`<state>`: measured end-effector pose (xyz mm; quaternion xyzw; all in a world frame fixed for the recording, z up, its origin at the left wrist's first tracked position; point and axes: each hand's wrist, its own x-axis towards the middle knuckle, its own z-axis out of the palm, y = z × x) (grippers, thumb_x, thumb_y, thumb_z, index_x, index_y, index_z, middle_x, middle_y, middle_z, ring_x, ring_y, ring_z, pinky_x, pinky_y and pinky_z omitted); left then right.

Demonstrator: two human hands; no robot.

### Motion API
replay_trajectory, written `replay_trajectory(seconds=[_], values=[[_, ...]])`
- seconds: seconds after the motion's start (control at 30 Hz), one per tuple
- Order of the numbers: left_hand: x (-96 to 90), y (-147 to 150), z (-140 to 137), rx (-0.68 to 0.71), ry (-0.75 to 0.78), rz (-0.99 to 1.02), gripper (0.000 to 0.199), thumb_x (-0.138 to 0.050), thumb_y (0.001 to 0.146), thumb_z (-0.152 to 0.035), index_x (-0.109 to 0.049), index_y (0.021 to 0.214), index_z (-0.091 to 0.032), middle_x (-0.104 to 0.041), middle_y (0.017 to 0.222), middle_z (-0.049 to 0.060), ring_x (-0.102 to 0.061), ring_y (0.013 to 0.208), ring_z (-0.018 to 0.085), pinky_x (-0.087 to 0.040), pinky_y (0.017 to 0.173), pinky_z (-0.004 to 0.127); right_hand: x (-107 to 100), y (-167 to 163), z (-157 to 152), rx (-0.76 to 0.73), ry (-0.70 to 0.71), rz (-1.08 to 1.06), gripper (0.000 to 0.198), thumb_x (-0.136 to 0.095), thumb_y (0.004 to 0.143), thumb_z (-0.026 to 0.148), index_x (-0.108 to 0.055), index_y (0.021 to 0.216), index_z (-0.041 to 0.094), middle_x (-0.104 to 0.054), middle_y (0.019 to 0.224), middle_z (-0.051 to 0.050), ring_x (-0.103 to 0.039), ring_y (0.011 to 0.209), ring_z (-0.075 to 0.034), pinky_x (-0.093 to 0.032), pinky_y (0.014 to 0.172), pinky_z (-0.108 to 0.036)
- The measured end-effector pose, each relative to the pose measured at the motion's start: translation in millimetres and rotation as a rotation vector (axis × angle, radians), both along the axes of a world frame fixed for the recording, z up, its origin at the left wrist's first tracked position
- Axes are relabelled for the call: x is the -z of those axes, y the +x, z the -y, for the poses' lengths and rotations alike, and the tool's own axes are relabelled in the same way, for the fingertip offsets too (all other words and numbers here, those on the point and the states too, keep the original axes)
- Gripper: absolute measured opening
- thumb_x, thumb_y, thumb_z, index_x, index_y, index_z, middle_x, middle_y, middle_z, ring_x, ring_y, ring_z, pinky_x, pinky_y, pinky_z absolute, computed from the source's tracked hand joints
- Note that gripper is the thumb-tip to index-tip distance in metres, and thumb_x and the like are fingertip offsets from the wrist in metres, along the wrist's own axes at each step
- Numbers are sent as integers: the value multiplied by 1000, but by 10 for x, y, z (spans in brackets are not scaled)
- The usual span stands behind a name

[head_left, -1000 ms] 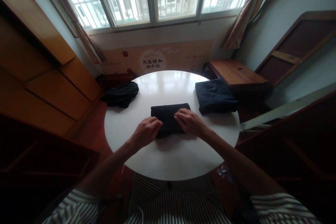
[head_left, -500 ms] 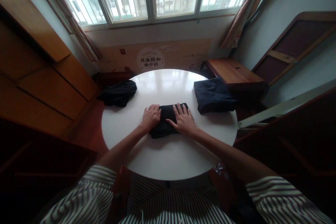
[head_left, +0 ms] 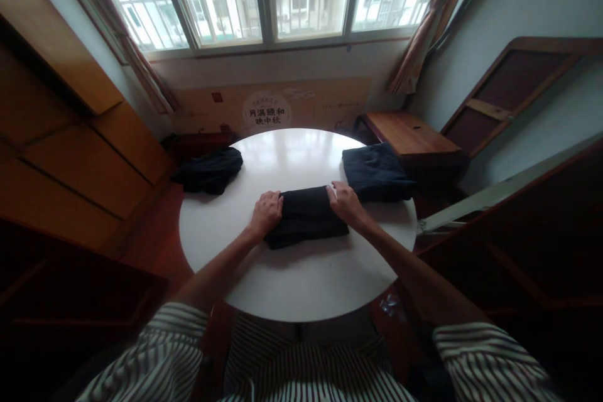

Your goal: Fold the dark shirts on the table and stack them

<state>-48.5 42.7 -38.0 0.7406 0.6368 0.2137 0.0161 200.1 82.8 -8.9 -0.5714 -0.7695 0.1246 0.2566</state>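
A black folded garment (head_left: 308,217) lies flat on the round white table (head_left: 301,292) in front of me; its exact kind does not show. My left hand (head_left: 267,210) has its fingers curled over the garment's left edge. At the far right corner, my right hand (head_left: 346,203) pinches the cloth between thumb and fingers. Beyond that hand, a dark folded cloth stack (head_left: 379,171) rests near the table's right edge. On the left side sits a crumpled dark cloth (head_left: 210,169), partly over the rim.
A wooden bench or low table (head_left: 409,132) stands behind the table at right. Orange-brown cabinets (head_left: 80,163) line the left. A barred window (head_left: 282,0) with curtains is ahead, above a printed banner (head_left: 268,107). A pale bar (head_left: 452,218) comes close to the table's right rim.
My right hand has slid from lying flat on the garment to its far right corner and closed there. My left hand stays at the left edge. The view has shifted slightly.
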Motion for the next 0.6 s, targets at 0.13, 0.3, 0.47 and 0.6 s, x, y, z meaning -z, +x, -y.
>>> replay_trajectory(seconds=[0.13,0.3,0.47,0.6], values=[[38,-24,3,-4,34,12,40,-32,103,-32,-56,129,-15,-62,119,15,-55,114,26,-40,104,40,-135,-165,-345,85,-46,54,37,-47,96,24,-60,125,5,-68,113,-25,-64,109,-32,-46,95,-37],[28,-33,11,-3,30,43,39,-32,103,-31,-57,128,-15,-62,118,15,-55,114,26,-40,104,40,-79,-205,-470,69,-102,43,32,-62,87,19,-66,118,11,-74,95,-14,-69,92,-25,-50,84,-30],[11,-14,49,6,8,66,40,-33,102,-31,-57,129,-12,-61,118,17,-54,114,28,-40,104,42,25,-164,-457,80,-54,-4,28,-52,92,16,-68,114,11,-72,100,-14,-68,94,-23,-49,87,-31],[-39,-76,14,20,0,136,38,-39,100,-33,-61,126,-15,-63,116,15,-56,112,27,-41,105,42,-48,-181,-354,70,72,-18,30,-44,97,18,-69,110,10,-67,109,-19,-62,104,-28,-45,91,-35]])
